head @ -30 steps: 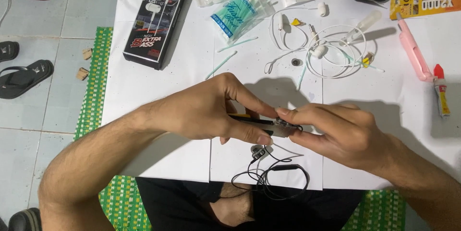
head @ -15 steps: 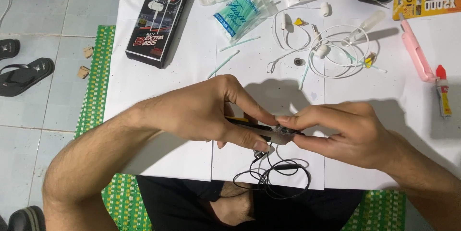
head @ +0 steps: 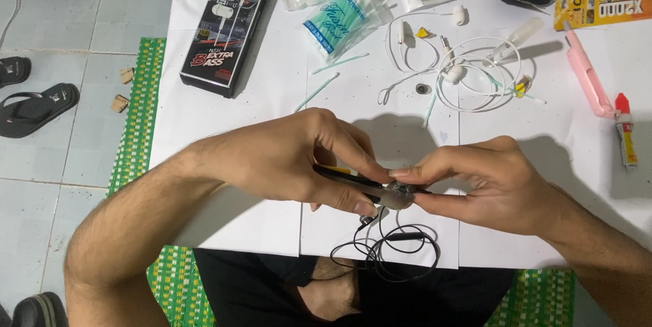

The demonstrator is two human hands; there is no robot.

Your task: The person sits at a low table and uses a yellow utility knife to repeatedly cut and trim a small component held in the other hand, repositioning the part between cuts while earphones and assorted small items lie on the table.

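- The left hand sits at centre frame, its fingers pinched together on a thin dark tool that points right.
- The right hand meets it from the right, fingers clamped on a small grey earbud at the tool's tip.
- The earbud lies between the two hands, just below centre frame, above the near edge of the table.
- A black cable hangs from the earbud and loops in a tangle at lower centre, over the table edge and the person's lap.
- White earphones lie coiled in the upper right of centre, well apart from the hands.
- A packet of cotton swabs lies at top centre, with loose swabs just below it.
- A black box lies at upper left on the table.
- A pink tool and a small glue tube lie at the right edge.
- A green mat shows under the table at left; sandals rest on the tiled floor at far left.
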